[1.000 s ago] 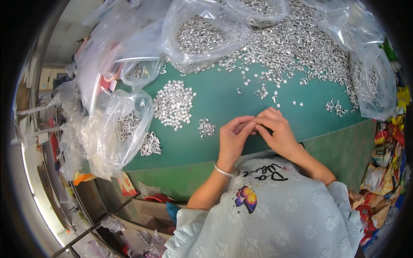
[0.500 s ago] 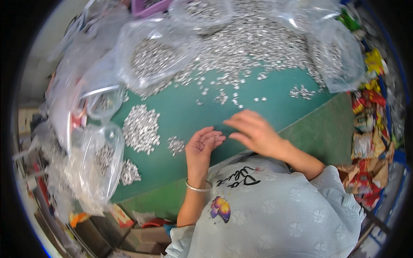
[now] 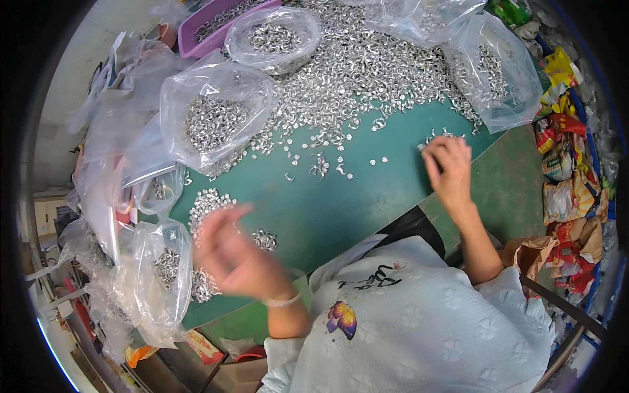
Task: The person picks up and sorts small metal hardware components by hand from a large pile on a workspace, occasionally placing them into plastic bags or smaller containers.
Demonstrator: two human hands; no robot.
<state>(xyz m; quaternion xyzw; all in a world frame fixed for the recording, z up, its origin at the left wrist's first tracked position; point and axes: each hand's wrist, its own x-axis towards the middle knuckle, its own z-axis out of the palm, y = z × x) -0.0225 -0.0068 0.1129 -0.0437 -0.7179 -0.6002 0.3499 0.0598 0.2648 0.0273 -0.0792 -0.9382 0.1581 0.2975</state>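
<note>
My right hand (image 3: 451, 171) is at the right of the green tabletop (image 3: 367, 196). Its fingers bend down over a small heap of silver curved metal pieces (image 3: 445, 134), with the thumb apart from them; the fingertips partly hide the heap. Blurred by motion, my left hand (image 3: 239, 259) hovers at the left over a pile of small silver pieces (image 3: 208, 202), covering its near part. Whether it holds anything does not show. Beside it lie a small cluster of shiny pieces (image 3: 264, 240) and another little heap (image 3: 204, 287).
A broad mound of silver metal pieces (image 3: 367, 59) spreads across the back. Clear plastic bags of pieces stand around it, including one bag (image 3: 177, 98) at left and one (image 3: 517, 111) at right. A purple bin (image 3: 190, 33) sits far left. Colourful packets (image 3: 560, 164) line the right side.
My hands were close together near the table's front middle. Now the left has swung left to the pile, and the right has moved right and away to the small heap.
</note>
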